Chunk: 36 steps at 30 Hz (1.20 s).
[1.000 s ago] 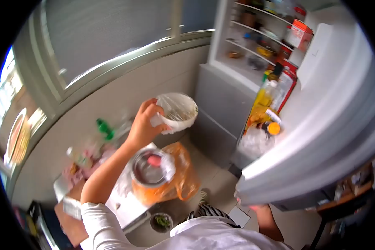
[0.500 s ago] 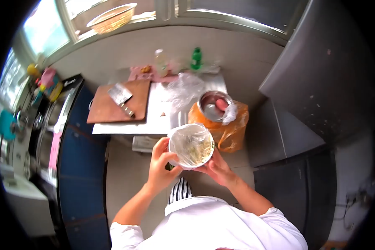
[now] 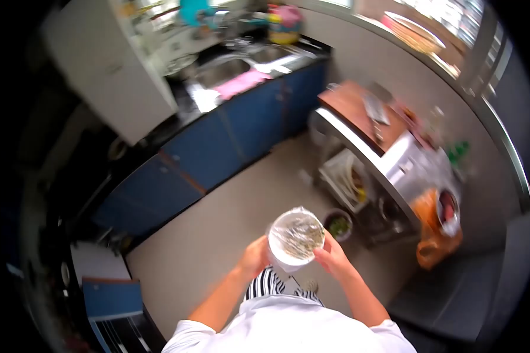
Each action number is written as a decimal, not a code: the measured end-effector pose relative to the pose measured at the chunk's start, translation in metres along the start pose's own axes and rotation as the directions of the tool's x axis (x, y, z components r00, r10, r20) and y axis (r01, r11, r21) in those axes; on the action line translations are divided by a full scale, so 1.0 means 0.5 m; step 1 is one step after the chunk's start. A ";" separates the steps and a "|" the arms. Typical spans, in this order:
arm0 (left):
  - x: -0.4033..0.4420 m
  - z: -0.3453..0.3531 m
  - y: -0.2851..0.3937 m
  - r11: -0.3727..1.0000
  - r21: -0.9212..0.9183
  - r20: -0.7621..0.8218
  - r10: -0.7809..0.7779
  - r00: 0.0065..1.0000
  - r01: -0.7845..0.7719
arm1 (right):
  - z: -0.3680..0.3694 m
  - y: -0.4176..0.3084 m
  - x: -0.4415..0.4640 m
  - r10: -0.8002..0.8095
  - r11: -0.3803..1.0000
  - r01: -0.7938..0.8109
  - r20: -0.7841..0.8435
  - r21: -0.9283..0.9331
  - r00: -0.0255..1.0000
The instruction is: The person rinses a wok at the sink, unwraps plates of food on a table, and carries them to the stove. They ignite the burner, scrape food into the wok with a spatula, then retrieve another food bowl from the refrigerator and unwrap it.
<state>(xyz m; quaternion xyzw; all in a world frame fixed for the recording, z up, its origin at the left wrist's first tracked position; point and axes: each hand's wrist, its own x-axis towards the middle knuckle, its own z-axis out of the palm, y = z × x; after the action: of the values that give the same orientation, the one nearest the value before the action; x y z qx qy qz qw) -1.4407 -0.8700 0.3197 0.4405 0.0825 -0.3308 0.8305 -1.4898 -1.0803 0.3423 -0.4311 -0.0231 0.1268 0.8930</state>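
Observation:
In front of my body I hold a white bowl (image 3: 296, 236) with clear plastic wrap over its top. Pale shredded food shows dimly through the wrap. My left hand (image 3: 255, 257) grips the bowl's left side, its fingers partly hidden behind it. On the right side my right hand (image 3: 332, 256) is closed on the rim, thumb in front. The bowl is held in the air above the floor (image 3: 218, 235).
Blue cabinets (image 3: 218, 141) with a sink (image 3: 224, 72) and a pink cloth (image 3: 241, 83) run along the left. At right, a table bears a cutting board (image 3: 350, 112), a cleaver (image 3: 376, 112) and a metal bowl (image 3: 448, 207) by an orange bag (image 3: 433, 247). A bowl of greens (image 3: 338, 226) sits below.
My view has swung left, so the table has shifted to the right and the sink counter and floor have come into view. Both hands still hold the wrapped bowl.

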 end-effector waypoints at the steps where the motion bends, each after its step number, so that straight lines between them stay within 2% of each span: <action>1: -0.029 -0.016 0.028 0.999 -0.048 -0.049 0.018 0.999 -0.020 | 0.023 0.021 0.031 0.061 0.998 -0.061 0.010 -0.011 0.998; 4: -0.077 -0.147 0.067 0.987 -0.092 -0.093 0.126 0.988 -0.135 | 0.097 0.092 0.141 0.226 0.973 -0.220 0.094 -0.071 0.969; 5: -0.088 -0.203 0.076 0.990 -0.048 -0.206 0.121 0.971 -0.134 | 0.128 0.114 0.189 0.301 0.952 -0.290 0.117 -0.096 0.947; 6: -0.099 -0.253 0.098 0.992 0.000 -0.322 0.119 0.939 -0.126 | 0.172 0.128 0.234 0.317 0.943 -0.292 0.170 -0.157 0.933; 7: -0.121 -0.299 0.131 0.988 -0.015 -0.357 0.139 0.924 -0.154 | 0.204 0.165 0.287 0.347 0.934 -0.315 0.205 -0.170 0.915; 9: -0.201 -0.415 0.197 0.947 0.014 -0.631 0.257 0.732 -0.320 | 0.296 0.268 0.403 0.459 0.877 -0.359 0.335 -0.320 0.823; 11: -0.250 -0.470 0.247 0.877 0.153 -0.685 0.426 0.590 -0.455 | 0.388 0.309 0.460 0.489 0.868 -0.381 0.421 -0.317 0.764; 13: -0.281 -0.489 0.314 0.820 0.294 -0.709 0.532 0.463 -0.491 | 0.443 0.355 0.518 0.517 0.854 -0.398 0.459 -0.334 0.722; 14: -0.296 -0.494 0.346 0.830 0.272 -0.734 0.507 0.453 -0.487 | 0.475 0.374 0.544 0.500 0.863 -0.358 0.505 -0.356 0.703; 15: -0.308 -0.496 0.375 0.787 0.468 -0.696 0.609 0.382 -0.402 | 0.501 0.392 0.564 0.484 0.871 -0.318 0.549 -0.374 0.681; 16: -0.315 -0.501 0.400 0.708 0.642 -0.629 0.706 0.326 -0.294 | 0.528 0.404 0.584 0.513 0.856 -0.344 0.545 -0.387 0.663; 17: -0.316 -0.504 0.419 0.724 0.626 -0.653 0.690 0.313 -0.290 | 0.554 0.414 0.607 0.508 0.859 -0.344 0.554 -0.379 0.659; 19: -0.298 -0.509 0.455 0.671 0.658 -0.583 0.741 0.334 -0.341 | 0.586 0.438 0.648 0.518 0.854 -0.354 0.568 -0.381 0.639; 21: -0.255 -0.526 0.469 0.586 0.624 -0.506 0.807 0.303 -0.517 | 0.601 0.465 0.696 0.491 0.871 -0.364 0.560 -0.331 0.667; 22: -0.242 -0.533 0.484 0.601 0.577 -0.495 0.796 0.348 -0.554 | 0.605 0.475 0.722 0.502 0.864 -0.420 0.561 -0.279 0.658; 23: -0.226 -0.530 0.501 0.557 0.651 -0.488 0.828 0.278 -0.516 | 0.607 0.479 0.753 0.512 0.857 -0.429 0.569 -0.287 0.644; 25: -0.227 -0.543 0.540 0.475 0.860 -0.436 0.874 0.215 -0.186 | 0.617 0.486 0.813 0.544 0.824 -0.533 0.528 -0.192 0.652; 27: -0.222 -0.572 0.585 0.390 0.919 -0.387 0.921 0.045 -0.066 | 0.632 0.479 0.881 0.554 0.805 -0.576 0.527 -0.142 0.644; 28: -0.216 -0.598 0.592 0.484 0.870 -0.483 0.875 0.035 -0.095 | 0.644 0.472 0.919 0.551 0.808 -0.567 0.539 -0.157 0.637; 29: -0.204 -0.624 0.606 0.631 0.738 -0.637 0.768 0.060 -0.239 | 0.652 0.464 0.951 0.551 0.810 -0.562 0.545 -0.167 0.632; 31: -0.168 -0.661 0.657 0.721 0.439 -0.746 0.625 0.231 -0.536 | 0.663 0.452 1.020 0.562 0.806 -0.550 0.574 -0.218 0.595; 32: -0.155 -0.676 0.687 0.753 0.184 -0.750 0.523 0.405 -0.632 | 0.672 0.449 1.056 0.569 0.806 -0.527 0.599 -0.269 0.564; 33: -0.142 -0.688 0.712 0.753 0.188 -0.753 0.523 0.399 -0.631 | 0.682 0.447 1.086 0.569 0.804 -0.530 0.603 -0.268 0.559; 35: -0.120 -0.703 0.753 0.724 0.003 -0.676 0.510 0.532 -0.690 | 0.701 0.440 1.138 0.604 0.784 -0.504 0.637 -0.364 0.479; 36: -0.106 -0.724 0.756 0.706 0.041 -0.681 0.538 0.497 -0.707 | 0.708 0.440 1.159 0.607 0.781 -0.494 0.653 -0.382 0.454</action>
<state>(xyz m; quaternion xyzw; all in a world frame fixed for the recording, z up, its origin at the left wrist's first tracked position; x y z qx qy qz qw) -1.1906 -0.4117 0.3818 0.4199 0.2380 0.1807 0.8570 -1.0282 -0.5355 0.3541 -0.3828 -0.2549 0.5723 0.6789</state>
